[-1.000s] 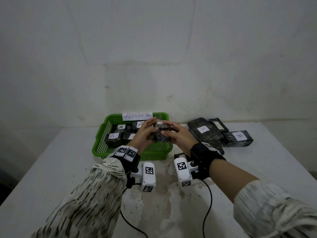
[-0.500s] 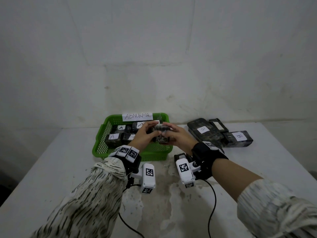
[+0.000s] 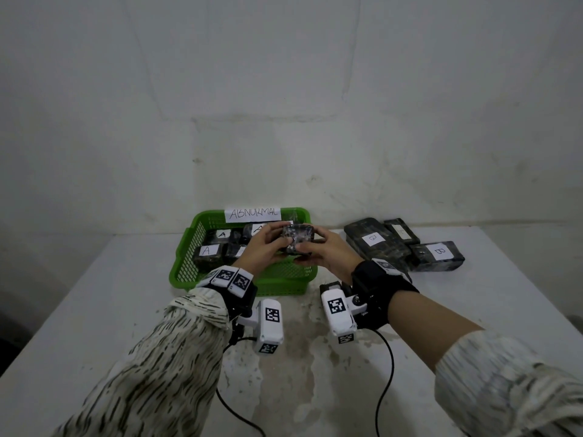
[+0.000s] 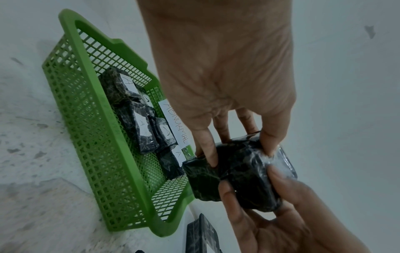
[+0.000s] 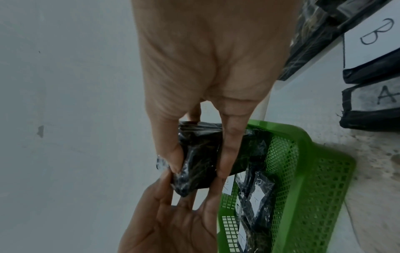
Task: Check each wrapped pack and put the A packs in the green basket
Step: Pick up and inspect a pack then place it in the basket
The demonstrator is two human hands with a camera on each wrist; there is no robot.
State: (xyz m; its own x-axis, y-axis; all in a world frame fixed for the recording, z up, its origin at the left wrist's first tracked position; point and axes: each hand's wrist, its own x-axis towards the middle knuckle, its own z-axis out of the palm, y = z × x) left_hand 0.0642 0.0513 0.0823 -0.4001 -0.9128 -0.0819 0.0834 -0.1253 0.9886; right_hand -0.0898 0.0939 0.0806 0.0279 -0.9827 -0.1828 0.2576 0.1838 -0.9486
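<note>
Both hands hold one dark wrapped pack above the right half of the green basket. My left hand grips its left side with fingers and thumb. My right hand pinches its right side. No label shows on the held pack. Several packs labelled A lie inside the basket.
A paper sign reading ABNORMAL sits on the basket's far rim. To the right on the white table lie dark packs labelled B and one labelled A. A wall stands behind.
The two hands have turned the pack between them and lifted it a little over the basket; its shiny wrapped face now points toward me.
</note>
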